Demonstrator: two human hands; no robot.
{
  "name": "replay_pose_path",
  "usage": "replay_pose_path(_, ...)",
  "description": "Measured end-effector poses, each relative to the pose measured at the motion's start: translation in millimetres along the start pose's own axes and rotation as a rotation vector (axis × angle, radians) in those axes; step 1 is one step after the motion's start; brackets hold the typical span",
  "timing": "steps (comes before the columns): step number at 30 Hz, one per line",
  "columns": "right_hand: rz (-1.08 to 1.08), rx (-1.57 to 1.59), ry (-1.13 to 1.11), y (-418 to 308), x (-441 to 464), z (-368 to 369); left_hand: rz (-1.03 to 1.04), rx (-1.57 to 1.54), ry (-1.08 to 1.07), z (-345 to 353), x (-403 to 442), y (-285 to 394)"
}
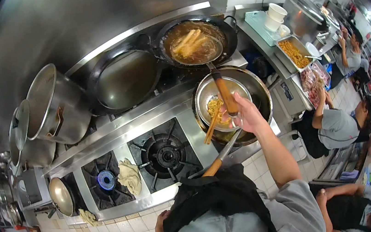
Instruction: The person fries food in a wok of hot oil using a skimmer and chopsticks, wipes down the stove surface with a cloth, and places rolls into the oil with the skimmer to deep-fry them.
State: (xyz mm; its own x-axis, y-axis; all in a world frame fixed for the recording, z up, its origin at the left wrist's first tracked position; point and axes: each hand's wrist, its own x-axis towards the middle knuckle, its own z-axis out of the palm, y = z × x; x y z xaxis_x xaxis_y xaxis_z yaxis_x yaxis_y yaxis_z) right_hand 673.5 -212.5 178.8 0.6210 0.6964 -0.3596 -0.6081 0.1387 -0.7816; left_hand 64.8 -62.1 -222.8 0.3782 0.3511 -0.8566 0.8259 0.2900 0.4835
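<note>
My right hand (246,114) is closed round the wooden handle (224,91) of a strainer. The strainer's round head lies in a wok (231,41) of bubbling brown oil, with pale fried sticks (189,42) in it. Below the handle sits a steel bowl (201,96) with yellow bits and a pair of wooden chopsticks (213,122), inside a larger pan (263,92). Another wooden-handled tool (215,165) leans from that pan towards my apron. My left hand (161,218) hangs low beside my apron, mostly hidden, its fingers not clear.
A second wok (130,78) holds dark liquid. Large pots (62,108) stand at the left. One burner (106,180) has a blue flame; a cloth (129,176) lies beside it. At the right are a food tray (295,53), white tubs (274,17) and several co-workers.
</note>
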Motion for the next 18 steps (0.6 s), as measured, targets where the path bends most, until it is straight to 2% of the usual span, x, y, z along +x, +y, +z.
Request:
replay_pose_path(3, -0.071, -0.23, -0.064, 2, -30, -26, 0.034, 0.07, -0.022, -12, 14, -7)
replay_pose_path(6, -0.314, -0.258, 0.178, 19, -64, -73, 0.016, 0.078, -0.059, -16, 1, 16)
replay_pose_path(8, -0.461, -0.044, 0.4, 29, -85, -103, 0.008, 0.102, -0.073, -24, -5, 28)
replay_pose_path(10, -0.514, 0.161, 0.549, 51, -105, -156, -0.013, 0.136, -0.087, -37, -12, 35)
replay_pose_path(14, -0.405, 0.19, 0.773, 111, -137, -204, -0.042, 0.2, -0.111, -54, -26, 54)
replay_pose_path(16, -0.192, 0.09, 0.856, 148, -144, -221, -0.045, 0.227, -0.12, -61, -32, 64)
replay_pose_path(18, -0.126, 0.102, 0.884, 193, -141, -249, -0.041, 0.251, -0.127, -65, -38, 73)
